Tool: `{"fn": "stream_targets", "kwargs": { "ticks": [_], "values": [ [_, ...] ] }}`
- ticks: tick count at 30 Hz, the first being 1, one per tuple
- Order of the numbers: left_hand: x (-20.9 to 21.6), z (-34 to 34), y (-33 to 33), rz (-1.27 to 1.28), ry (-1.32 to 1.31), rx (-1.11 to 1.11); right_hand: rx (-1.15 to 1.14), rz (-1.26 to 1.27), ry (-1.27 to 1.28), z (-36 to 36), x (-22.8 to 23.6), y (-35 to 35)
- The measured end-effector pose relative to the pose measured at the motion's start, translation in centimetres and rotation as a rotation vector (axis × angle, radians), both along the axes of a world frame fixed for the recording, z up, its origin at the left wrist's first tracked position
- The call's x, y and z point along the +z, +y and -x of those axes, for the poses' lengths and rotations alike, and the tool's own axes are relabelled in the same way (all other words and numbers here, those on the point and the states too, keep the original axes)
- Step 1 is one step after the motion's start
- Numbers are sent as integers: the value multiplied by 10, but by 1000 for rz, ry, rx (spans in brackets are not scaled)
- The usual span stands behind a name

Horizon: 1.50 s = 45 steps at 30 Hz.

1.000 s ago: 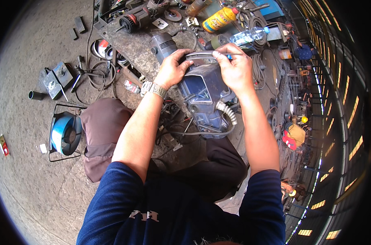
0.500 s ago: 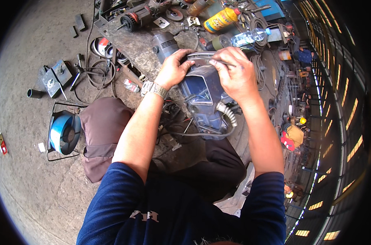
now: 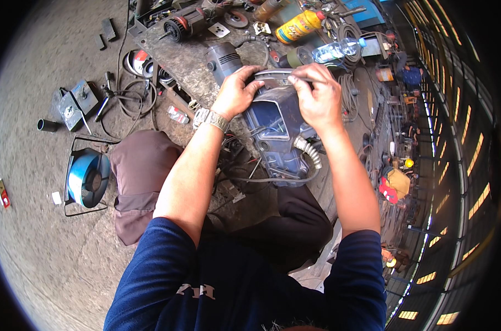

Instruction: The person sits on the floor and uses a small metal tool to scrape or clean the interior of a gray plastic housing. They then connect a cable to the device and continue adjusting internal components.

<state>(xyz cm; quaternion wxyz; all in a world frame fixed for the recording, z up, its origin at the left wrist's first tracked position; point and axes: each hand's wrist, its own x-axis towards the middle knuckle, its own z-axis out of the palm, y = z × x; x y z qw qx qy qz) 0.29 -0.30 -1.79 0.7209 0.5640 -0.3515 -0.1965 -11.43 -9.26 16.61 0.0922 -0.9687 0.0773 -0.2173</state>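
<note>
A dark grey machine housing point(image 3: 287, 161) stands in front of me, with a rectangular opening and a ribbed grey hose point(image 3: 309, 150) on its right side. At its far end runs a curved grey rim point(image 3: 273, 74). My left hand point(image 3: 237, 95), with a metal-banded watch point(image 3: 211, 119) at the wrist, is closed on the left end of that rim, thumb on the near side. My right hand point(image 3: 320, 98) is closed at the rim's right end, fingertips pinched together. What lies between those fingertips is hidden. Just beyond my left hand lies a grey slotted motor casing point(image 3: 223, 59).
Beyond the housing are a yellow bottle point(image 3: 296, 27), a clear plastic bottle point(image 3: 337, 51) and a motor part point(image 3: 183, 25). Left on the floor are a blue spool point(image 3: 87, 177), a metal box point(image 3: 77, 105) and cables point(image 3: 140, 105). A person point(image 3: 409, 75) is far right.
My right hand has shifted slightly right along the rim, and its fingers have drawn in. A thin dark strip between its fingers no longer shows. My left hand stays on the rim.
</note>
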Motion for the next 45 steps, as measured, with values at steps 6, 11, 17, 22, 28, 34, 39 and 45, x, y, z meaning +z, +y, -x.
{"fn": "stream_targets", "kwargs": {
  "ticks": [6,11,17,22,28,34,39,45],
  "values": [
    [-4,-4,1,-1,-21,5,224,237,43,6,1,12],
    [-5,-5,1,-7,48,-88,184,178,64,3,3,15],
    [-11,-13,1,56,298,-235,165,118,50,0,1,10],
    [-5,-11,2,26,268,-200,157,117,3,-3,3,8],
    [1,-7,8,-50,-122,113,163,68,-9,-3,0,9],
    [0,-6,6,-24,-376,295,153,56,-16,-3,0,6],
    [-3,-5,5,-17,-398,329,153,50,-4,-3,0,6],
    [-3,-5,5,-10,-421,337,144,44,-5,-3,0,8]
  ]
}}
